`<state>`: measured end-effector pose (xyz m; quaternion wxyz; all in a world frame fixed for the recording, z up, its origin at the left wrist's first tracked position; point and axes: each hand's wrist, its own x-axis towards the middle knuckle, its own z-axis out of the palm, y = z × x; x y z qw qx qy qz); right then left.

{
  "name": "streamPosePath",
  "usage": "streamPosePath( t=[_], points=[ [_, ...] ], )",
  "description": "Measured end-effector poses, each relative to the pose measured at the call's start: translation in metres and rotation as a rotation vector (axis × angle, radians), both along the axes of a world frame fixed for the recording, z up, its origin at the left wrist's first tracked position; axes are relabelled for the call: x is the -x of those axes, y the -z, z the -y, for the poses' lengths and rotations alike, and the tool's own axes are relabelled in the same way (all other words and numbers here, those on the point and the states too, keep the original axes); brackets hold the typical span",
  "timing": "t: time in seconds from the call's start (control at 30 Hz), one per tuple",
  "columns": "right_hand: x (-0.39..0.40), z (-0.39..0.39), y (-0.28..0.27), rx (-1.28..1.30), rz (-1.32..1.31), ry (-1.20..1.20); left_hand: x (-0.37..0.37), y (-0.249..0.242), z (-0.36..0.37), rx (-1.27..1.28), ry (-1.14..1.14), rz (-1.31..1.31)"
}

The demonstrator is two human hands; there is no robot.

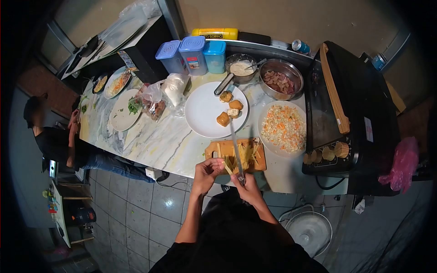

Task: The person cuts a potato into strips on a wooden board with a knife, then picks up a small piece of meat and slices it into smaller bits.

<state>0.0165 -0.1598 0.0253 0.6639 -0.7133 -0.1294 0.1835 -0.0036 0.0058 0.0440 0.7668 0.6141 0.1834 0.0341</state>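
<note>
My right hand (248, 189) is closed round the handle of a knife (236, 150), whose long blade points away over a wooden cutting board (261, 164). Between the fingers of my left hand (209, 174) is a pale yellow strip (228, 167), close to the knife. Thin yellow strips (247, 154) lie piled on the board. Beyond the board, a white plate (200, 111) holds several browned pieces (223, 119) and a utensil with a dark handle (224, 84).
Right of the board are a plate of shredded vegetables (282, 127), a metal bowl of meat (279, 82) and a black oven (355, 104). Lidded containers (193, 54) stand at the back. A person (54, 127) stands at the counter's far left.
</note>
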Motion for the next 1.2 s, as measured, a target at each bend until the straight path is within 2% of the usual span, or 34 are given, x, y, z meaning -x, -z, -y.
streamPosePath(
  t=[0.1,0.13,0.23,0.4,0.47,0.57,0.8,0.87,1.1,1.2],
  points=[
    [-0.007,-0.007,-0.008,-0.001,-0.080,0.138,0.000,-0.008,0.000,0.005,0.068,-0.001],
    [-0.012,-0.008,-0.006,-0.006,0.027,0.158,-0.001,-0.009,0.001,-0.002,0.096,0.016],
    [-0.022,-0.006,-0.018,0.020,0.123,0.092,-0.003,-0.018,0.003,-0.009,0.126,0.044],
    [-0.023,-0.005,-0.014,-0.059,0.080,0.098,-0.011,-0.024,0.003,-0.045,0.102,0.052],
    [-0.021,-0.003,-0.016,-0.096,-0.088,0.076,-0.013,-0.027,0.003,-0.029,0.100,0.029],
    [-0.019,-0.003,-0.016,-0.116,-0.201,0.073,-0.016,-0.026,0.003,-0.035,0.116,0.063],
    [-0.023,-0.005,-0.026,-0.132,-0.154,0.084,-0.022,-0.022,0.003,-0.034,0.100,0.094],
    [-0.022,-0.005,-0.036,-0.121,-0.269,0.086,-0.023,-0.025,0.005,-0.032,0.080,0.088],
    [-0.026,-0.001,-0.028,-0.129,-0.186,0.060,-0.029,-0.019,0.007,0.031,0.068,0.095],
    [-0.030,0.000,-0.038,-0.208,-0.316,0.096,-0.031,-0.022,0.006,0.016,0.093,0.093]
  ],
)
